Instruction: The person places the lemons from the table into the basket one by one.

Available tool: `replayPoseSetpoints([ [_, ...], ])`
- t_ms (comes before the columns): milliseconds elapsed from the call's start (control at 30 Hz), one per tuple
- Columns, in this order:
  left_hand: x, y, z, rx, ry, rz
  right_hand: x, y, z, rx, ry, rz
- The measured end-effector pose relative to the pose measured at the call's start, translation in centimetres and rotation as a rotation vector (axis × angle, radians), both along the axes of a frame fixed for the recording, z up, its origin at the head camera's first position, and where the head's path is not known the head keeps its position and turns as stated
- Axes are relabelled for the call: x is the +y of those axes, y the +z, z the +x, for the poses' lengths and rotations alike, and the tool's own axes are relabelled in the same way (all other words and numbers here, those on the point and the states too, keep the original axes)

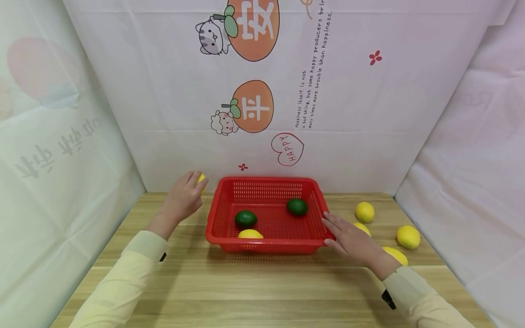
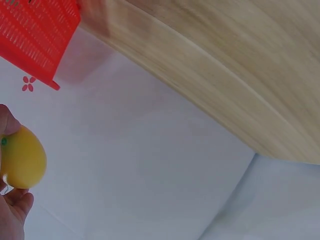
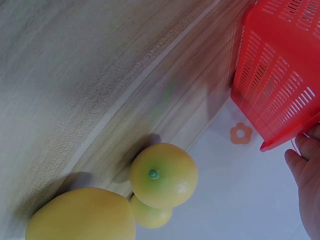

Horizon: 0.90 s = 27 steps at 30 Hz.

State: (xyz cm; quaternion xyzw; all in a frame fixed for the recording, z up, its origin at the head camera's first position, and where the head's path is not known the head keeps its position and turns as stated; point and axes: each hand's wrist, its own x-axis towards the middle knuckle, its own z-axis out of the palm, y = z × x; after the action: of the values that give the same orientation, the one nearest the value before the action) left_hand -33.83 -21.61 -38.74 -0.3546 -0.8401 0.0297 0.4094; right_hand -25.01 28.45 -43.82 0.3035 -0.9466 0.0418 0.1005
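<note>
My left hand (image 1: pixel 186 195) grips a yellow citrus fruit (image 2: pixel 24 157) with a green stem button, raised left of a red plastic basket (image 1: pixel 266 242). Fingers and thumb curl around the fruit. At the basket's right side, my right hand (image 1: pixel 352 239) rests its nearly straight fingers against the rim. Two dark green oval fruits lie inside the basket, one at the left (image 1: pixel 246 219) and one at the back right (image 1: pixel 297 207). A yellow fruit (image 1: pixel 250 234) sits by the front wall, its lower part behind the rim.
Several yellow fruits lie on the wooden table (image 1: pixel 254 291) right of the basket, including a round one at the back (image 1: pixel 365 212) and one farther right (image 1: pixel 408 237). A longer yellow fruit (image 1: pixel 395 256) is partly behind my right wrist. White printed sheets (image 1: pixel 340 150) surround the table.
</note>
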Motion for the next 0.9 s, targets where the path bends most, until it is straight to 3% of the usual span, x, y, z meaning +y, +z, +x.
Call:
replayPoseSetpoints([
  [433, 2.6, 0.7, 0.6, -0.008, 0.013, -0.037, 0.1, -0.1, 0.1, 0.010, 0.012, -0.004],
  [900, 4.8, 0.8, 0.7, -0.092, 0.013, -0.076, 0.1, -0.1, 0.0, 0.018, 0.019, -0.002],
])
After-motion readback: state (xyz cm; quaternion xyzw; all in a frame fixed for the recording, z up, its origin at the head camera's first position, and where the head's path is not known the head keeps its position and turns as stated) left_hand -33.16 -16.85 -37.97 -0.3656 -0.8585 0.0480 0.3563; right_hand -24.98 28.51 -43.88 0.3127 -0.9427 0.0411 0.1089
